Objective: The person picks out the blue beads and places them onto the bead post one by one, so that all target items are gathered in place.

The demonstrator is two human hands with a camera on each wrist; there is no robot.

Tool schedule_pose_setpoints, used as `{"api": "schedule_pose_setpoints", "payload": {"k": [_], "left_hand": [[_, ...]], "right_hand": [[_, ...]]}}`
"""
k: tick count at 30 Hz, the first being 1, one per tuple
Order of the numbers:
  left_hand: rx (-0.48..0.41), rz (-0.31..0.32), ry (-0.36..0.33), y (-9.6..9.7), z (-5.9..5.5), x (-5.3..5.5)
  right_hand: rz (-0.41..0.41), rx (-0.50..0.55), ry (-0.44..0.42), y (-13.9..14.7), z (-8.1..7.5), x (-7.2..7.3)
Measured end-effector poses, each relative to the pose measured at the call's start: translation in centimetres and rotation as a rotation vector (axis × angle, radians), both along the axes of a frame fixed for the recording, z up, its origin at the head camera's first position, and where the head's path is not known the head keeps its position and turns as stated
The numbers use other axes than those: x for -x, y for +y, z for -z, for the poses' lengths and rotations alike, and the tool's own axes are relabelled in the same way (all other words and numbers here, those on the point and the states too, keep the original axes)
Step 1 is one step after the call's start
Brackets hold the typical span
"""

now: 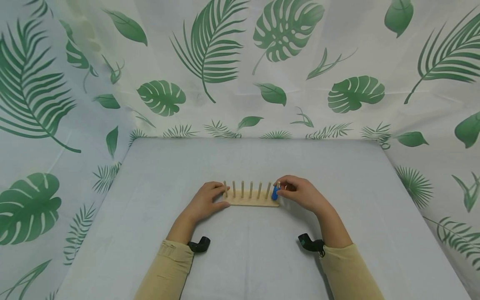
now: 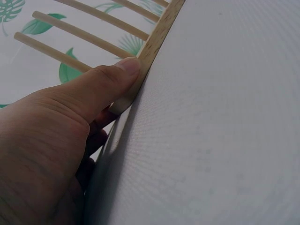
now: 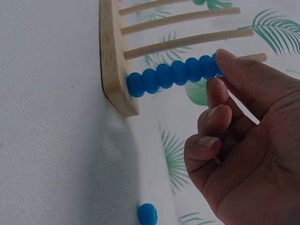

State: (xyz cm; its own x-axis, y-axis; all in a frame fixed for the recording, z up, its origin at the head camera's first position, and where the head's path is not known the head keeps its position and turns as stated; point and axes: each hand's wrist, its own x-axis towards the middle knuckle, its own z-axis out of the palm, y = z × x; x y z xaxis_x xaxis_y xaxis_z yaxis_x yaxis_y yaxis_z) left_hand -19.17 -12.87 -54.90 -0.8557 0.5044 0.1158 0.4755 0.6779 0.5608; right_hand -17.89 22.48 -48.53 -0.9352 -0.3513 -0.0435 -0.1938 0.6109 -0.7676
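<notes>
A wooden peg rack (image 1: pixel 251 202) stands on the table with a row of upright pegs. Its left end is gripped by my left hand (image 1: pixel 206 201); in the left wrist view the thumb (image 2: pixel 110 75) presses the base's front edge, fingers partly hidden behind. On the rightmost peg sits a stack of several blue beads (image 3: pixel 178 73), reaching most of the way up. My right hand (image 1: pixel 301 192) pinches the topmost blue bead (image 3: pixel 217 70) between thumb and index finger, around the peg near its tip. The other right fingers are curled. The pegs to the left hold no beads.
A loose blue bead (image 3: pixel 147 214) lies on the table near the right hand. White cloth covers the table (image 1: pixel 247 250), and leaf-print curtains (image 1: pixel 232 104) rise at its back and sides. A black wrist camera (image 1: pixel 311 243) sits on each forearm.
</notes>
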Motion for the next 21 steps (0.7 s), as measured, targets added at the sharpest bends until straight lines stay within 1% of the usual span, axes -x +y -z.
{"api": "schedule_pose_setpoints", "payload": {"k": [9, 14, 21], "left_hand": [[0.007, 0.003, 0.006, 0.0, 0.0, 0.0], [0.002, 0.007, 0.019, 0.0, -0.1, 0.0], [0.003, 0.005, 0.023, 0.0, -0.1, 0.0]], "right_hand": [[-0.030, -0.026, -0.017, 0.7, -0.1, 0.2], [-0.032, -0.043, -0.029, 2.0, -0.4, 0.6], [-0.009, -0.092, -0.088, 4.3, -0.7, 1.5]]}}
